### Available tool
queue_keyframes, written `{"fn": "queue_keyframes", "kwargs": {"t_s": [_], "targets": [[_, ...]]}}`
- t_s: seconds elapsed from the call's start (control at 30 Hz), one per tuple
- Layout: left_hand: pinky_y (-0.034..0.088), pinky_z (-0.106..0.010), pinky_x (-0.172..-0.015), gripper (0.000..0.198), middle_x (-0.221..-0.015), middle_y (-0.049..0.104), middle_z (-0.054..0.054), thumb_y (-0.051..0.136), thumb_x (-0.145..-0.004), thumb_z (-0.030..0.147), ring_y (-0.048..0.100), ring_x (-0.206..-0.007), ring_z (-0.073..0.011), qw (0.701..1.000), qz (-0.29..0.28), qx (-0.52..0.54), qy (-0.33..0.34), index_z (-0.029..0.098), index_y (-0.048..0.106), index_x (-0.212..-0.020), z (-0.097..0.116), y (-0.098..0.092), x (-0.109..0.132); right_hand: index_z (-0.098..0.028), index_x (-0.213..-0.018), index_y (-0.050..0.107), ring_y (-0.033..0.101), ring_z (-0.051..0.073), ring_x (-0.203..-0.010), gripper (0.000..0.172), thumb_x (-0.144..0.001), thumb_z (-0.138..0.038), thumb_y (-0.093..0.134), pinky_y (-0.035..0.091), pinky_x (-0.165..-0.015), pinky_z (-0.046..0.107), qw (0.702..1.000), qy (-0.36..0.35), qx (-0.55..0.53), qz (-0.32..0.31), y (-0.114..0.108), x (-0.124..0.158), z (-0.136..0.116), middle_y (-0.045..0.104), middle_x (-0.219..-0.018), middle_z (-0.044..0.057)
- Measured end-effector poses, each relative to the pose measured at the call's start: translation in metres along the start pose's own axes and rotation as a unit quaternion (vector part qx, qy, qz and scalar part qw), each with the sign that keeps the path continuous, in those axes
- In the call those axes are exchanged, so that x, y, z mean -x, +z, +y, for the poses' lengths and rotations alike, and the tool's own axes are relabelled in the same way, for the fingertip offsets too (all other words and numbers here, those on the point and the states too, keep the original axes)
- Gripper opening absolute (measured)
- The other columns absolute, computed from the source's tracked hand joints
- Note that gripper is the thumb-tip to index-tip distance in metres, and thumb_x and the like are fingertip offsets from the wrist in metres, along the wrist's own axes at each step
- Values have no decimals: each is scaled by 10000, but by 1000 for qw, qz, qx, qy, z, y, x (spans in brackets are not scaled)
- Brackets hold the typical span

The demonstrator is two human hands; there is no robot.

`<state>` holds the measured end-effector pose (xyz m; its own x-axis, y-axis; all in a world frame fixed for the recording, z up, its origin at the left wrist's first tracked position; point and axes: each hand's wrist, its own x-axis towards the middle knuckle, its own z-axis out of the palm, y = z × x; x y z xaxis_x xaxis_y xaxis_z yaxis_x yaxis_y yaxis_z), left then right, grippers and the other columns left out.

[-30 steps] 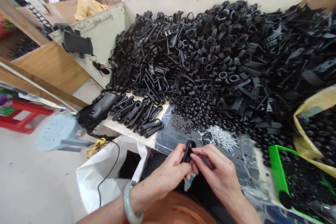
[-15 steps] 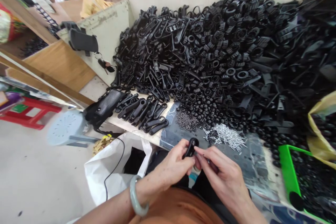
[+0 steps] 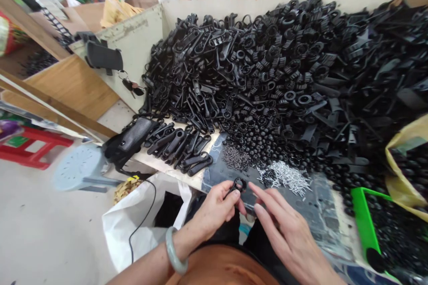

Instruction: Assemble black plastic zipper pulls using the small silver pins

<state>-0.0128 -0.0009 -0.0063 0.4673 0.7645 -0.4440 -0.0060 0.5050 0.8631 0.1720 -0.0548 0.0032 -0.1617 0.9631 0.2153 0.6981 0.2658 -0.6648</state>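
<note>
1. Head view, looking forward and down at two bare hands in front of a large heap of black plastic parts [image 3: 254,75] piled on a pale surface [image 3: 160,164].
2. Just below the heap's front edge, the left hand [image 3: 214,207], wearing a pale green bangle [image 3: 174,250], has its grip pressed together, pinching a small black plastic ring piece [image 3: 238,184] between thumb and forefinger. The piece sits upright at the fingertips, with a thin strip trailing from it.
3. The right hand [image 3: 287,236] lies just beside the left, its grip spread, fingers extended and holding nothing that shows. Its fingertips are near the ring piece but not touching it.
4. Along the heap's front edge lie small black beads [image 3: 257,144], a patch of dark screws [image 3: 236,158] and a scatter of silver pins [image 3: 287,177].
5. Left of the heap are a row of long black handles [image 3: 177,144] and a black mesh pouch [image 3: 129,140].
6. Right of the heap are a green tray [image 3: 364,227] of black rings and a yellow bag [image 3: 401,173].
7. Below and left of the heap hangs a white sack [image 3: 133,227].
</note>
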Motion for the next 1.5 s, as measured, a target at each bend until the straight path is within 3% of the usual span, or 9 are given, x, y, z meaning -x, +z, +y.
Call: {"fn": "queue_keyframes", "kwargs": {"t_s": [0.1, 0.27, 0.5, 0.9, 1.07, 1.27, 1.5], "targets": [[205, -224, -441, 420, -694, 649, -3, 624, -919, 546, 345, -442, -51, 1000, -1, 3, -3, 141, 603, -1029, -1, -1, 0, -215, -1455, 579, 738, 124, -818, 415, -1094, -235, 376, 586, -714, 180, 1000, 1, 10, -4, 2, 6, 5, 693, -1050, 73], [211, -222, -444, 422, -668, 623, 14, 620, -922, 558, 343, -446, -53, 1000, -1, 0, -1, 148, 585, -1016, -4, 0, -1, -185, -1308, 689, 730, 123, -692, 388, -1098, -206, 363, 565, -625, 173, 997, -45, 60, 5, 9, 9, 10, 695, -841, 36], [220, -216, -435, 426, -653, 603, 24, 604, -922, 559, 348, -448, -60, 1000, 2, 2, -3, 148, 564, -1029, -8, 2, 0, -207, -1207, 747, 740, 129, -678, 399, -1098, -225, 363, 549, -591, 187, 992, -42, 118, 24, 11, 7, 4, 736, -851, 39], [210, -225, -454, 440, -601, 538, 65, 588, -908, 582, 291, -448, -63, 1000, 9, 6, -17, 160, 545, -1025, -11, 6, 0, -212, -1269, 717, 782, 172, -729, 399, -1041, -180, 391, 627, -685, 249, 997, 37, 22, -57, 16, 10, 6, 788, -919, 55], [225, -236, -487, 362, -583, 519, 72, 572, -935, 537, 282, -449, -69, 999, 28, -19, -14, 179, 558, -982, -14, 6, -1, -195, -1253, 715, 770, 171, -655, 415, -1027, -132, 372, 609, -627, 245, 995, 5, 88, -54, 16, 8, 6, 777, -869, 49], [270, -235, -531, 248, -599, 518, 62, 549, -973, 436, 344, -499, -87, 998, 49, -50, -4, 192, 573, -939, -19, 5, -2, -174, -1243, 696, 748, 148, -570, 426, -930, -44, 438, 497, -470, 211, 974, -35, 209, -76, 16, 7, 5, 766, -809, 22], [309, -238, -541, 239, -570, 534, 51, 628, -920, 436, 439, -527, -118, 994, 87, -62, -1, 202, 596, -884, -22, 8, -4, -203, -1222, 689, 738, 156, -528, 492, -821, 3, 491, 446, -435, 234, 953, -9, 274, -126, 15, 1, -5, 783, -810, 13]]}}
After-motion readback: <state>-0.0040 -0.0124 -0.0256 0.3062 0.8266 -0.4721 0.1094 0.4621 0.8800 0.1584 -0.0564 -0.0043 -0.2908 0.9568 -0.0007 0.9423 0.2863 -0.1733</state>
